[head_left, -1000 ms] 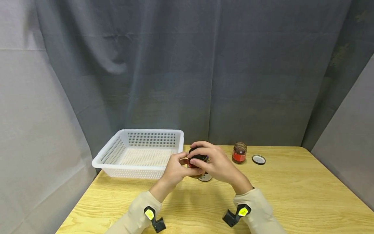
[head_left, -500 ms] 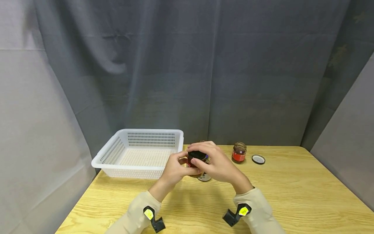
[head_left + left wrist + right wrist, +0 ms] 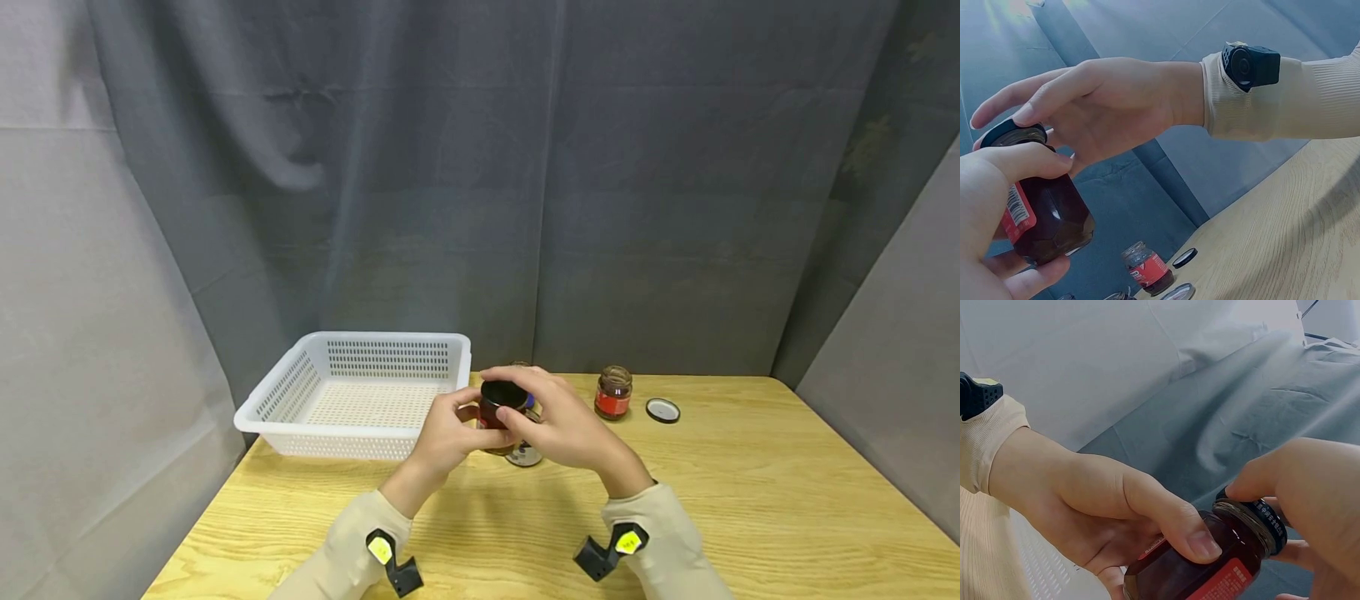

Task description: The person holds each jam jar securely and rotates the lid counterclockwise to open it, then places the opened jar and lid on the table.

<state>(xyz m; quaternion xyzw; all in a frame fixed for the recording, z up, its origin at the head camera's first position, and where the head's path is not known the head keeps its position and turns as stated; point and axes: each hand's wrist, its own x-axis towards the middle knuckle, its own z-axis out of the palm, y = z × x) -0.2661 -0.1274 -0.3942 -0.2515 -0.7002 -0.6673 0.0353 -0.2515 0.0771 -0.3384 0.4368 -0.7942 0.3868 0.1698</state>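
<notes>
In the head view, my left hand (image 3: 442,429) grips a dark glass jar (image 3: 497,417) with a red label, its thumb and fingers around the body. A black lid (image 3: 504,393) sits on the jar's mouth; how tightly it is screwed cannot be told. My right hand (image 3: 562,421) holds this lid by its rim, thumb on the near side and fingers on the far side. Both wrist views confirm this: the jar (image 3: 1054,215) is tilted in the left hand, and the right thumb presses the lid (image 3: 1263,522). The jar is held above the table.
A white perforated basket (image 3: 337,442) stands left of the hands. To the right are an uncovered jar (image 3: 613,400) with a red label and an upturned lid (image 3: 663,410). Behind the hands, another jar (image 3: 531,402) is mostly hidden, with a patterned lid (image 3: 524,455) lying nearby.
The right hand's fingers have shifted around the lid and spread, so more of the lid's top shows. The left hand keeps its hold on the jar, nearly in place.
</notes>
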